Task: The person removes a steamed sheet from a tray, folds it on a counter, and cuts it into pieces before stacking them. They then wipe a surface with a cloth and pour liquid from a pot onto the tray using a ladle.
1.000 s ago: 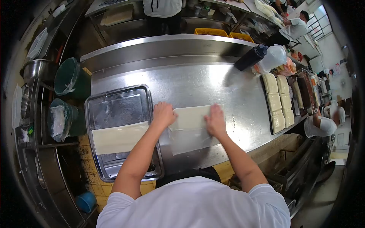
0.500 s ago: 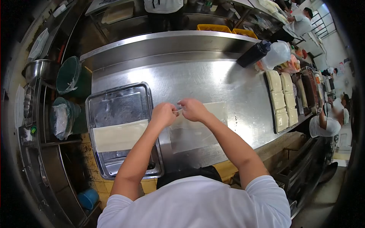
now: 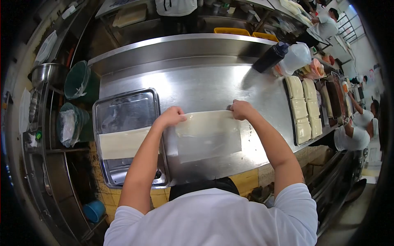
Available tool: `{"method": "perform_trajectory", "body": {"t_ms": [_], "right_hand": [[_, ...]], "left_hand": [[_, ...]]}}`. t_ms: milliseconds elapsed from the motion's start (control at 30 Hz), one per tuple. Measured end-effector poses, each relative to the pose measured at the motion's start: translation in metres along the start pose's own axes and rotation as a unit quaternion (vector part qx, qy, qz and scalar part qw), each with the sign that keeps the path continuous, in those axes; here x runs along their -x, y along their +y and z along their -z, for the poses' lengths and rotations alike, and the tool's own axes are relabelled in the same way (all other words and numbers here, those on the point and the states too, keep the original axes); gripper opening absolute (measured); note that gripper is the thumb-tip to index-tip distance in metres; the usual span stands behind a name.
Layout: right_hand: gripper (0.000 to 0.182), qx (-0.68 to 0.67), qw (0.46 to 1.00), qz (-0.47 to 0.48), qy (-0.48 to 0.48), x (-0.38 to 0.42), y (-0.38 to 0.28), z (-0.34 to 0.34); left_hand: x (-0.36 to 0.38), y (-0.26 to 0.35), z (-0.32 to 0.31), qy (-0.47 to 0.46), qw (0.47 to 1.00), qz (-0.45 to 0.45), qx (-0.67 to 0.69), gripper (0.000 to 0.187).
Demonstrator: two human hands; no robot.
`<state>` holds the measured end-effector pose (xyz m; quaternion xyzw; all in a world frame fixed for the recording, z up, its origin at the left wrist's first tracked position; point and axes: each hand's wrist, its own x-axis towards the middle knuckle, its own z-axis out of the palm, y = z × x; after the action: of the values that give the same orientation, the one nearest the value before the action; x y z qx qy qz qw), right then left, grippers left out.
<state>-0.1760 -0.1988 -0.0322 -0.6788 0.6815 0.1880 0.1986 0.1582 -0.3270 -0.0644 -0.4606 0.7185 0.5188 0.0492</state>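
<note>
Stretched between my hands is a thin, pale dough sheet (image 3: 207,123), its far edge taut and raised, its thinner, see-through near part spread over the steel table. My left hand (image 3: 171,116) pinches the far left corner, fingers closed. My right hand (image 3: 242,110) grips the far right corner, also closed. To the left, a metal tray (image 3: 126,107) holds a flat cream-coloured dough strip (image 3: 123,143), partly covered by my left forearm.
Folded dough pieces (image 3: 301,107) sit in rows on a dark tray at right. Behind them are a dark bottle (image 3: 271,57) and a translucent jug (image 3: 296,59). Green bins (image 3: 77,80) stand left of the steel table (image 3: 197,86). Several people work beyond the table and at right.
My hands have moved apart, left hand leftward and right hand rightward and slightly away. The dough sheet's far edge is now drawn out wide between them.
</note>
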Motion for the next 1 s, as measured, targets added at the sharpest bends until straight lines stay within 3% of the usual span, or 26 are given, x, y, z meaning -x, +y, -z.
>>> {"method": "perform_trajectory", "body": {"t_ms": [100, 267, 400, 667, 767, 900, 1000], "right_hand": [[0.025, -0.046, 0.998, -0.05, -0.018, 0.008, 0.006, -0.003], [0.018, -0.109, 0.99, -0.048, 0.07, 0.035, 0.013, -0.008], [0.013, -0.183, 0.973, -0.045, 0.136, 0.06, 0.017, -0.012], [0.011, -0.254, 0.942, -0.05, 0.212, 0.131, 0.009, -0.012], [0.012, -0.27, 0.933, -0.054, 0.231, 0.162, -0.002, -0.021], [0.014, -0.285, 0.925, -0.061, 0.244, 0.191, -0.011, -0.072], [0.02, -0.255, 0.951, -0.048, 0.168, 0.212, -0.021, -0.125]], "left_hand": [[-0.002, -0.003, -0.006, 0.022, 0.999, -0.021, -0.033, 0.027], [0.025, 0.016, -0.003, 0.047, 0.998, 0.004, -0.049, 0.031], [0.05, 0.017, -0.009, 0.09, 0.995, -0.031, -0.017, 0.028], [0.119, 0.025, -0.028, 0.168, 0.982, -0.079, -0.032, 0.024], [0.151, 0.023, -0.043, 0.166, 0.984, -0.058, 0.003, 0.025], [0.183, -0.009, -0.081, 0.178, 0.981, -0.08, 0.002, 0.021], [0.212, -0.021, -0.114, 0.161, 0.985, -0.058, -0.033, 0.021]]}}
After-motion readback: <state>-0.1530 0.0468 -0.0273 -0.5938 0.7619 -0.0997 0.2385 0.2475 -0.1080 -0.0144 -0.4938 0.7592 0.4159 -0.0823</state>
